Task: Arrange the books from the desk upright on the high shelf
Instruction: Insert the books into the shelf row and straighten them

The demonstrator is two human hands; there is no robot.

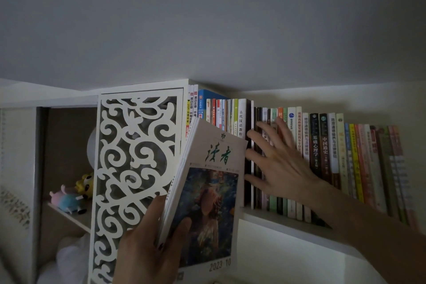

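Left hand (147, 244) grips magazines (207, 191) beside shelved books (322, 157).

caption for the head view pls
Left hand holds magazines while right hand parts upright books on the shelf.

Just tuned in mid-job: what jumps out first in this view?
The left hand grips a stack of magazines, painted cover forward, at centre. Just right, the right hand spreads open against the upright books on the high shelf. A white carved panel stands at left.
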